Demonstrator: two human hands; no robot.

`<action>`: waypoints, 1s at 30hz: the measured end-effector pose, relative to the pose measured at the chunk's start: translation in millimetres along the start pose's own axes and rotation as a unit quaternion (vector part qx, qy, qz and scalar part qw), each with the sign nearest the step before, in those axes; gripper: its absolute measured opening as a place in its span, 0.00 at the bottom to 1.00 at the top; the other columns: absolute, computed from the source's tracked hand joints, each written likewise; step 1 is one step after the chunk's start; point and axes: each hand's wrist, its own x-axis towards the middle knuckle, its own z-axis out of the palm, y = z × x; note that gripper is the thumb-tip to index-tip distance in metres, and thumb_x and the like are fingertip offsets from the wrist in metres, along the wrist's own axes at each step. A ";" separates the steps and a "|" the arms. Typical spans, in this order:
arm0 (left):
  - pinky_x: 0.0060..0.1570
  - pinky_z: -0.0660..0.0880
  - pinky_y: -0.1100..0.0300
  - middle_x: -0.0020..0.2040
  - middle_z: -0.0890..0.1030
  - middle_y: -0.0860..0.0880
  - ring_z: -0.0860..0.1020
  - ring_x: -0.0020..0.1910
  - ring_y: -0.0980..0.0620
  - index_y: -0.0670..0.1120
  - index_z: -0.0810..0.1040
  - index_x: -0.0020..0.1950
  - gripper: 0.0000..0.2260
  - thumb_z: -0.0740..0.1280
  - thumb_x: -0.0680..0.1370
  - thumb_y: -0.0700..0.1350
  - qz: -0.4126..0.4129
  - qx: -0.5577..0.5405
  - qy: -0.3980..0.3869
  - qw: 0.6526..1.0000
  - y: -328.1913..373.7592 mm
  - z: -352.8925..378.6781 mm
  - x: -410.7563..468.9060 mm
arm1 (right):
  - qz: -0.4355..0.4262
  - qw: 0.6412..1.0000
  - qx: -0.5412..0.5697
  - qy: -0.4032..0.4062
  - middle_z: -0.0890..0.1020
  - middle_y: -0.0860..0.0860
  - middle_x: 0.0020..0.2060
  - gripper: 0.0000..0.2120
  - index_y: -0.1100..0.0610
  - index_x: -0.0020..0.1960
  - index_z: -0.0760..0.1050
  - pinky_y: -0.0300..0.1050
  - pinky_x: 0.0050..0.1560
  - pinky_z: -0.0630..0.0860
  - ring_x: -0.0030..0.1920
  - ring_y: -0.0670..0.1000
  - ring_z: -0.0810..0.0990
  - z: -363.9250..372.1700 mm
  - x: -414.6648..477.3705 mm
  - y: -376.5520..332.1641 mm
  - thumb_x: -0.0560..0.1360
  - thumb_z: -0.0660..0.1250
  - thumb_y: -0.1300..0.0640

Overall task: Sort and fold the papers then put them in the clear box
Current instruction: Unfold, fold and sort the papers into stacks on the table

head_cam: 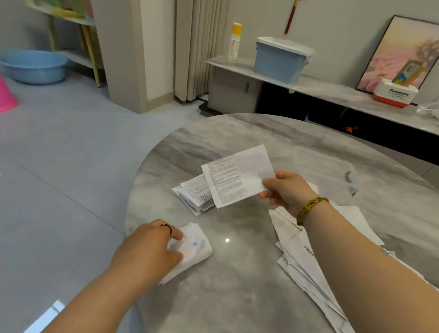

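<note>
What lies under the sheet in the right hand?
A stack of folded printed papers on the marble table. The sheet covers its right side, so its extent is hidden.

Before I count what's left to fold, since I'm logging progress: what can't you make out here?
- Loose paper pile: head view, the right forearm covers it and the bottom edge cuts it off; sheet count unknowable.
- Folded stack: the left hand covers its near part.
- Held sheet in the right hand: print too small and blurred to read.
- Clear box: I cannot pick it out.
</note>
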 end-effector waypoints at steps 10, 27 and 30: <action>0.60 0.67 0.65 0.68 0.65 0.59 0.65 0.67 0.57 0.56 0.65 0.68 0.19 0.60 0.77 0.48 0.016 0.056 -0.010 0.998 -5.9 7.0 10.3 | -0.005 0.977 -0.214 -0.002 0.71 0.54 0.26 0.12 0.57 0.35 0.70 0.31 0.18 0.64 0.13 0.40 0.68 52.9 58.2 10.2 0.74 0.58 0.69; 0.60 0.67 0.66 0.66 0.66 0.59 0.67 0.66 0.58 0.56 0.67 0.66 0.19 0.63 0.76 0.49 -0.003 -0.018 -0.014 1.000 -8.7 4.1 15.4 | -0.014 0.989 -0.144 0.017 0.68 0.53 0.27 0.08 0.63 0.41 0.73 0.30 0.16 0.61 0.19 0.46 0.66 53.1 55.5 11.9 0.75 0.58 0.70; 0.57 0.66 0.66 0.59 0.70 0.56 0.70 0.64 0.56 0.54 0.71 0.63 0.15 0.65 0.76 0.49 -0.036 -0.108 0.015 0.993 -13.2 -7.6 14.6 | -0.019 0.994 -0.103 0.002 0.69 0.53 0.29 0.12 0.57 0.36 0.70 0.31 0.17 0.59 0.20 0.47 0.64 44.5 50.3 2.4 0.76 0.58 0.69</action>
